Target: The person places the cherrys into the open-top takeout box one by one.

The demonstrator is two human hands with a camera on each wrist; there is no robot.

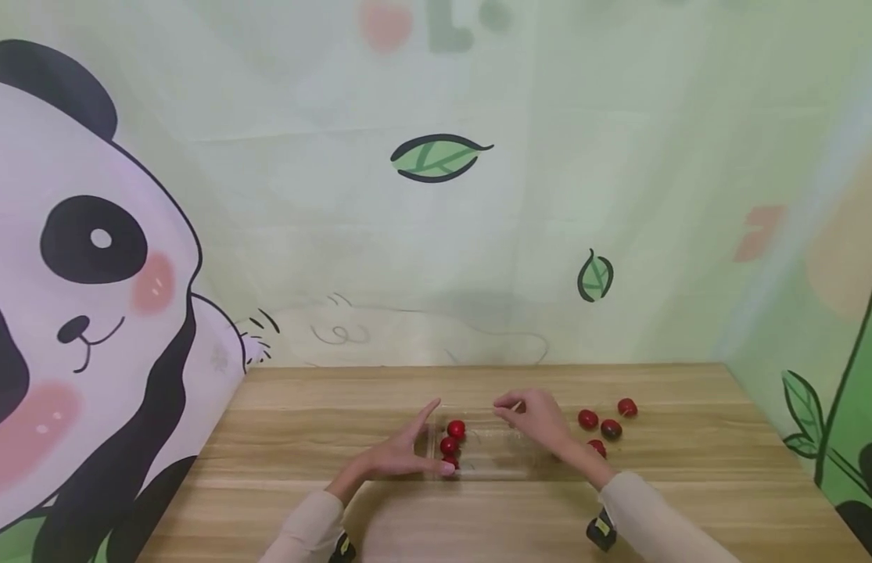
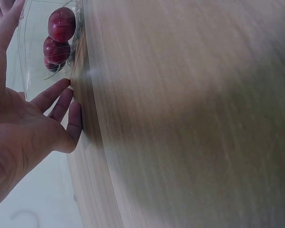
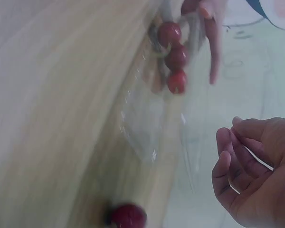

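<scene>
A clear plastic box lies on the table, with three red cherries in a row at its left end. My left hand is spread at that end, thumb along the front corner and index finger reaching toward the back; its other fingers stand beside the box wall. Over the right back part of the box is my right hand. Its thumb and index fingertips meet, the other fingers are bent, and I see nothing between them. Green stems show on the boxed cherries.
Several loose cherries lie on the wooden table right of the box, one partly behind my right forearm. A cloth backdrop printed with a panda and leaves rises behind the table's back edge.
</scene>
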